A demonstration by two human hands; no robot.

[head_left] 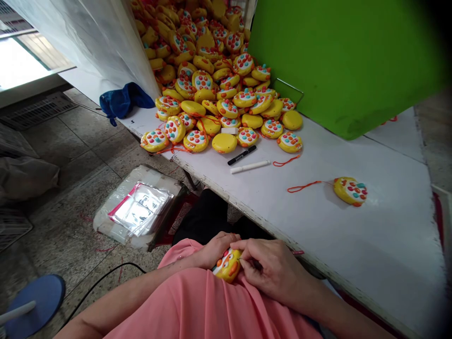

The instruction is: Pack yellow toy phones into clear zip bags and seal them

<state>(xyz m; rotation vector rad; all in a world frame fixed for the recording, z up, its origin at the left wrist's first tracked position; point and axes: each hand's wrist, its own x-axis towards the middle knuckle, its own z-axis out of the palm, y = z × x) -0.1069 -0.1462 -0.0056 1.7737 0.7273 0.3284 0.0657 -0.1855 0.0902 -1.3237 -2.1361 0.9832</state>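
Observation:
In my lap, against the pink cloth, my left hand (216, 248) is closed round a yellow animal-shaped toy (230, 267) with an orange snout, eyes and coloured buttons. My right hand (270, 264) has its fingers pinched at the toy's edge. A thin dark point shows by its fingertips, and a slim red-ended tool (297, 252) sticks out behind the hand; most of it is hidden. On the white table ahead lies a similar toy (351, 191) with an orange cord loop (303, 187).
Many yellow toys (208, 94) are heaped at the back, beside a green panel (339, 61). A black marker (242, 155) and a white pen (250, 166) lie before them. Dark blue cloth (125, 101) rests at the table's left. Plastic-wrapped packets (141, 207) sit on a stool below.

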